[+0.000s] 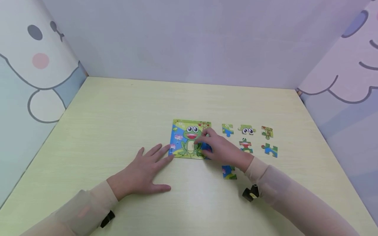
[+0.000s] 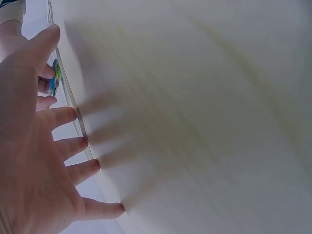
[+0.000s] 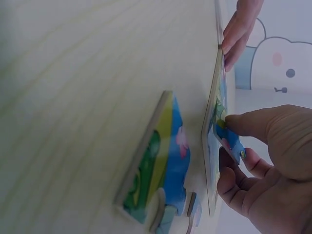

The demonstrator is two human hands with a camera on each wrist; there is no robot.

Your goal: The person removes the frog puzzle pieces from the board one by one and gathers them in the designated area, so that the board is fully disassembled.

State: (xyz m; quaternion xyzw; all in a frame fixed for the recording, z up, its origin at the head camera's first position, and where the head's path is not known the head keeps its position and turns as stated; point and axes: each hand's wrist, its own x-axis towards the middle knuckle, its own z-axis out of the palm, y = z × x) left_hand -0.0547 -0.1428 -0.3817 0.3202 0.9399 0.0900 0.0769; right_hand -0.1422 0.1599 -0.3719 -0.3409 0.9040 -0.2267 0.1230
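Note:
A square puzzle board [image 1: 178, 124] printed with a green frog lies flat mid-table. Over its right half, my right hand [image 1: 221, 149] pinches a blue and green puzzle piece [image 3: 233, 146] between thumb and fingers; the piece is hidden in the head view. The right wrist view shows that piece tilted close against the board, though whether it touches cannot be told. My left hand [image 1: 144, 172] lies palm down with fingers spread, its fingertips at the board's left edge. In the left wrist view, the left fingers [image 2: 75, 146] are straight and touch the table.
Loose pieces lie right of the board: a corner piece [image 1: 227, 129], an eyes piece [image 1: 247, 130], a red-berry piece [image 1: 267, 131], a mouth piece [image 1: 245, 145], a blue-green piece [image 1: 270, 150] and a lower piece [image 1: 228, 172]. A pale wall [image 1: 189, 42] stands behind the table.

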